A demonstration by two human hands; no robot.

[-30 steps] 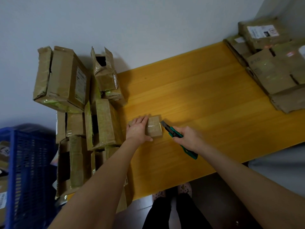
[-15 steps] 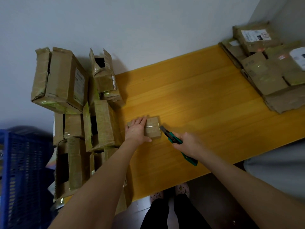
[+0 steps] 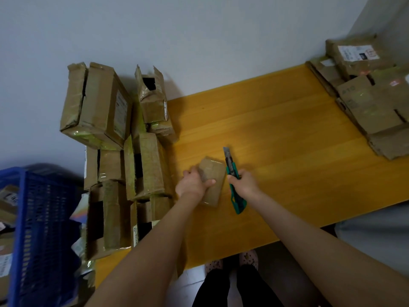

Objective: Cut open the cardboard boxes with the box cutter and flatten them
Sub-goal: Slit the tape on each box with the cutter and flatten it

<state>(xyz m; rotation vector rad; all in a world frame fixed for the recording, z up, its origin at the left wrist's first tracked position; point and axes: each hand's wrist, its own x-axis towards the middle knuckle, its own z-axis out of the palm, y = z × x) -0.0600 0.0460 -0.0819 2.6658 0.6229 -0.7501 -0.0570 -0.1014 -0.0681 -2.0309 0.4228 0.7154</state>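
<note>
A small taped cardboard box point(image 3: 213, 181) is tilted up off the yellow wooden table point(image 3: 276, 134), near its front left part. My left hand point(image 3: 192, 185) grips the box from its left side, thumb across the near face. My right hand point(image 3: 245, 183) holds a green box cutter point(image 3: 233, 180) just right of the box. Its blade is out and points away from me, above the box's far right corner. The blade does not touch the box.
A stack of taped and opened cardboard boxes point(image 3: 124, 156) fills the table's left end. More flattened boxes point(image 3: 371, 103) lie at the far right. A blue plastic crate point(image 3: 42, 235) stands at the left. My feet point(image 3: 232, 262) show below the table's front edge.
My left hand went from pressing flat on the box to gripping it and tipping it up. The cutter swung from pointing left at the box to pointing away from me.
</note>
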